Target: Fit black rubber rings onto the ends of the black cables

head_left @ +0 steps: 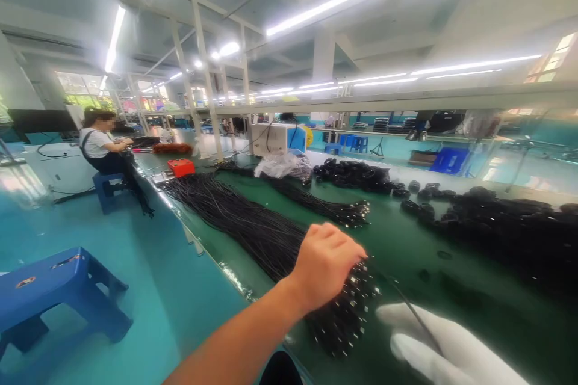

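Note:
My bare left hand (327, 261) is closed in a pinch above the connector ends of a thick bundle of black cables (244, 222). A thin dark cable (413, 307) runs from near its fingertips across to my right hand (438, 337). That hand wears a white glove, and the cable lies along its bent fingers. The bundle stretches away up the green table, its metal-tipped ends spread out beneath and beside my left hand. Behind it rests a second, smaller bundle of black cables (316, 198).
Coiled black cables (501, 222) are heaped on the right of the green table (383, 240). A clear plastic bag (282, 165) and a red box (181, 167) sit farther back. A blue stool (67, 283) stands left; a co-worker (102, 144) sits beyond it.

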The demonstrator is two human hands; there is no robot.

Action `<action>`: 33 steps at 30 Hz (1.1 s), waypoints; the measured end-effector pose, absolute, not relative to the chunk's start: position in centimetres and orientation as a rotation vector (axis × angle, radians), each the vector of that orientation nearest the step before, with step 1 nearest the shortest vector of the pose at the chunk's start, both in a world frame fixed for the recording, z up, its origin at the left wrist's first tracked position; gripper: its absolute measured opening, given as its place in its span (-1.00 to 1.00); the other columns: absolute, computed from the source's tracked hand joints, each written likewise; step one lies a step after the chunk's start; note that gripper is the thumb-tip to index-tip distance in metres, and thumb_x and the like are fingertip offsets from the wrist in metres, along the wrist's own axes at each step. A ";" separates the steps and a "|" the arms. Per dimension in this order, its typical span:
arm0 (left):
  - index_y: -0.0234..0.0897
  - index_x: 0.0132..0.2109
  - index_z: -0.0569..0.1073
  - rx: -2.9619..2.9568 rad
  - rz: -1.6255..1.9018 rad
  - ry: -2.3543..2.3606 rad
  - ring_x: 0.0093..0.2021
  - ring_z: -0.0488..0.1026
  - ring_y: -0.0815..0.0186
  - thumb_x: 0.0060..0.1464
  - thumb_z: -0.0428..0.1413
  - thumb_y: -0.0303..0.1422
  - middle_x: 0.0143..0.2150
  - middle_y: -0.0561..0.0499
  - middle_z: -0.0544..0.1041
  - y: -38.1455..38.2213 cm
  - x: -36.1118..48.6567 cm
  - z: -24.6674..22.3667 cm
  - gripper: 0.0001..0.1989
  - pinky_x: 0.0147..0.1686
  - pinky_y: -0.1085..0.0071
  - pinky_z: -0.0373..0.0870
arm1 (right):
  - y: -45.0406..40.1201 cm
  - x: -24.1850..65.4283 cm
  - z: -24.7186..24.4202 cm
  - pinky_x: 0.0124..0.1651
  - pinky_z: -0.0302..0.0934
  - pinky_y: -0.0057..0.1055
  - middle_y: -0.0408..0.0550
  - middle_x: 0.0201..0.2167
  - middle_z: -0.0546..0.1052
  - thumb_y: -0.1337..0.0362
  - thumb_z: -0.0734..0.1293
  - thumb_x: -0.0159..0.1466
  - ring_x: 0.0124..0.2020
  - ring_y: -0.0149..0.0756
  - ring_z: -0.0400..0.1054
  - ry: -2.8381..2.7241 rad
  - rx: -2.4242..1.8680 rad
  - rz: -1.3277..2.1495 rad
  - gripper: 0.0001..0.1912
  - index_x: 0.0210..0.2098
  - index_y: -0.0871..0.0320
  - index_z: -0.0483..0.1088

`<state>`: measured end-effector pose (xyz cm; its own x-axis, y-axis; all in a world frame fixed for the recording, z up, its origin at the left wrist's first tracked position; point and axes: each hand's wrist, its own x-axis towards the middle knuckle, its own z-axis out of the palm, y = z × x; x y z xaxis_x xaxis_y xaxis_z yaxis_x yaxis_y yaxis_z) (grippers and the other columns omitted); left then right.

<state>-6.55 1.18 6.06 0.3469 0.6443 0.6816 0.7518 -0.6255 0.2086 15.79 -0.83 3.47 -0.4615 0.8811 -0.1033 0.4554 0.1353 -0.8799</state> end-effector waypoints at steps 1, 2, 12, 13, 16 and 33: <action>-0.19 -0.24 0.47 -2.472 -1.136 -1.326 -0.16 0.35 0.28 0.15 0.00 -0.44 -0.27 0.04 0.55 1.0 -5.6 6.7 -0.85 -0.08 0.28 0.17 | -1.4 15.6 3.9 -0.34 0.31 -0.33 0.05 -0.44 0.52 0.01 0.26 0.16 -0.43 -0.20 0.39 -1.930 -1.255 1.416 -0.68 -0.23 0.07 0.42; -0.20 -0.21 0.47 -2.539 -1.109 -1.351 -0.14 0.35 0.28 0.14 0.02 -0.43 -0.24 0.04 0.54 0.8 -4.8 7.3 -0.86 -0.04 0.27 0.15 | -1.9 15.5 4.3 -0.44 0.27 -0.40 0.00 -0.55 0.49 0.03 0.21 0.21 -0.55 -0.31 0.34 -1.843 -1.179 1.591 -0.69 -0.28 0.12 0.40; -0.21 -0.30 0.53 -3.459 -0.863 -1.237 -0.29 0.38 0.37 0.09 0.05 -0.39 -0.30 0.06 0.44 2.8 -0.5 8.4 -0.85 -0.24 0.47 0.29 | -0.3 16.2 0.8 -0.41 0.36 -0.13 0.19 -0.33 0.52 0.17 0.15 0.24 -0.34 -0.05 0.48 -0.918 -0.070 2.565 -0.59 -0.10 0.40 0.30; -0.22 -0.29 0.53 -3.493 -0.875 -1.233 -0.29 0.38 0.37 0.08 0.05 -0.39 -0.29 0.04 0.43 3.1 -0.4 8.3 -0.85 -0.24 0.47 0.30 | -0.1 16.3 0.4 -0.37 0.36 -0.09 0.20 -0.30 0.52 0.18 0.15 0.24 -0.31 -0.03 0.48 -0.909 -0.022 2.586 -0.58 -0.06 0.40 0.28; -0.22 -0.30 0.54 -3.533 -0.921 -1.130 -0.25 0.38 0.35 0.08 0.08 -0.37 -0.31 0.03 0.44 3.6 0.0 8.1 -0.87 -0.15 0.44 0.29 | 0.3 16.5 -0.4 -0.32 0.33 -0.01 0.22 -0.22 0.50 0.17 0.20 0.20 -0.24 0.03 0.46 -0.942 0.066 2.654 -0.49 0.06 0.35 0.20; -0.14 -0.34 0.44 -2.723 -0.525 -1.193 -0.46 0.37 0.31 0.15 -0.07 -0.36 -0.44 0.04 0.46 0.4 -2.7 -1.7 -0.80 -0.47 0.41 0.22 | 1.8 22.6 4.2 -0.44 0.17 -0.46 -0.27 -0.58 0.21 0.24 0.21 0.27 -0.57 -0.49 0.14 -0.629 -0.189 1.763 -0.84 -0.43 0.13 0.21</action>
<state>-2.68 0.44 -1.70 0.6284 0.6891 0.3609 0.7316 -0.6812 0.0266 22.64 1.82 4.20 -0.2923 0.9361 0.1957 -0.8485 -0.1595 -0.5045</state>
